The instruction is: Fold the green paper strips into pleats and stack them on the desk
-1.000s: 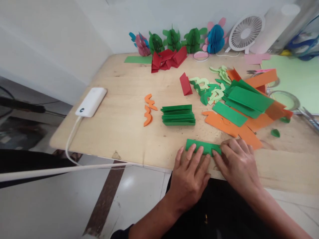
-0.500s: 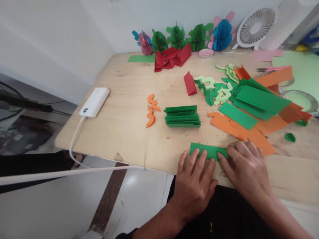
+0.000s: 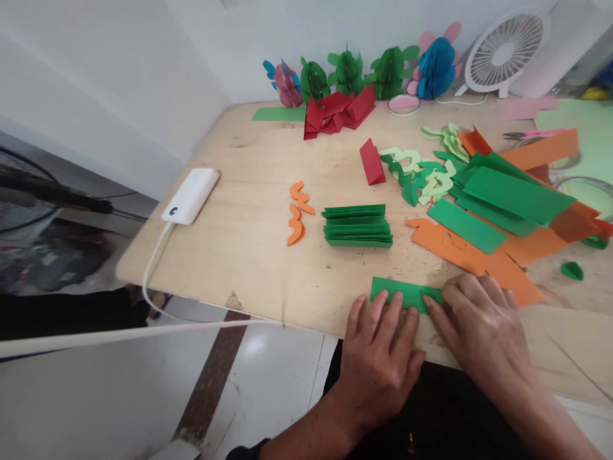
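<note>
One strip (image 3: pixel 409 294) is lying by the table's (image 3: pixel 239 191) near edge, L hand (image 3: pixel 377 364) pressing w/ fingers spread, R hand (image 3: pixel 483 319) curling over its end, grip unclear; folded stack (image 3: pixel 357 234) is looking done, green sheets (image 3: pixel 520 191) prob. waiting.

My right hand (image 3: pixel 483 319) hides one end of the green paper (image 3: pixel 405 292). My left hand (image 3: pixel 380 364) covers bits of its near edge. The white cable (image 3: pixel 48 344) is cut off at the left.
</note>
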Demonstrator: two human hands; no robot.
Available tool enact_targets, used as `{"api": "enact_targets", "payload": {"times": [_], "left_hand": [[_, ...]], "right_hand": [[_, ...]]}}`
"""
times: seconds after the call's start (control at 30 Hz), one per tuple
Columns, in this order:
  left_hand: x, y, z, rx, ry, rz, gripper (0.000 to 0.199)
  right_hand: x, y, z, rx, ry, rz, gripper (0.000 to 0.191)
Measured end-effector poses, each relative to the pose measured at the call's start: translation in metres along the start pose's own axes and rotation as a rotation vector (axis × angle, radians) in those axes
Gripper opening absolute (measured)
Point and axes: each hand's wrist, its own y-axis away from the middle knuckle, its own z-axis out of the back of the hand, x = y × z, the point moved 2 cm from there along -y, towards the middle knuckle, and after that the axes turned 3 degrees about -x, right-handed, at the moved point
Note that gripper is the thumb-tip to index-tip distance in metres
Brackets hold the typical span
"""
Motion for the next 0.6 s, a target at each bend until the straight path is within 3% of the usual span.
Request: {"api": "enact_targets", "payload": {"times": [0.27,0.6], "left_hand": [[-0.0002,0.001,-0.0017,-0.008,-0.039,-0.004,0.044],[-0.0025,-0.0039,0.0019,0.095,-0.093,0.002,0.046]], "right_hand": [[0.0015,-0.0001,0.0009,0.023,0.03,-0.011,0.036],[-0.0042,0.0026,0.0032,0.021,0.035,-0.095,0.034]]}}
